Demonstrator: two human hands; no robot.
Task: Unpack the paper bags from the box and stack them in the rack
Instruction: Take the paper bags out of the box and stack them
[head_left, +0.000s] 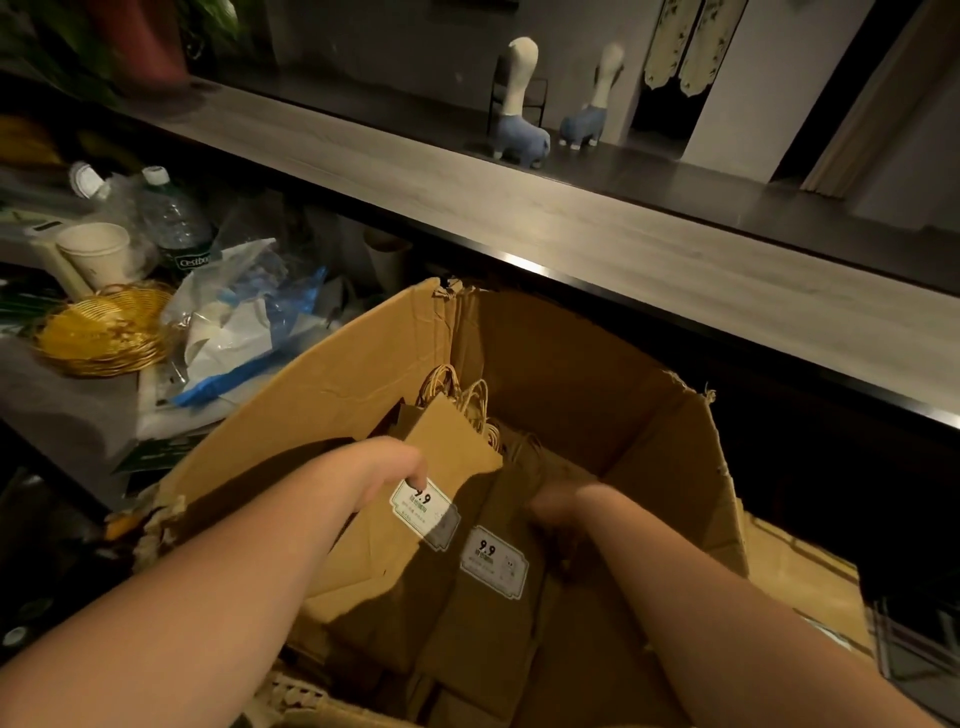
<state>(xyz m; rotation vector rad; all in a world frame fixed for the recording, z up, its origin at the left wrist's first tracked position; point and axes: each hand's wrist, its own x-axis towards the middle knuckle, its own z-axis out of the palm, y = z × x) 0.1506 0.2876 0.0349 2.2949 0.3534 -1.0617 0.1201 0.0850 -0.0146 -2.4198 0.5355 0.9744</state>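
Note:
A large open cardboard box (561, 364) fills the lower middle of the head view. Several flat brown paper bags with twine handles and white "9.9" labels lie inside. My left hand (387, 470) grips the edge of one raised bag (447, 452), lifted at a tilt above the pile. My right hand (563, 512) reaches deep into the shaded part of the box beside another labelled bag (493, 597); its fingers are blurred and dark, so its grip is unclear. No rack is in view.
A long grey counter (519, 218) runs diagonally behind the box, with two blue and white animal figurines (519, 104) on it. To the left lie a gold wire basket (104, 332), a paper cup (96, 252), water bottles (174, 218) and plastic wrapping (244, 322).

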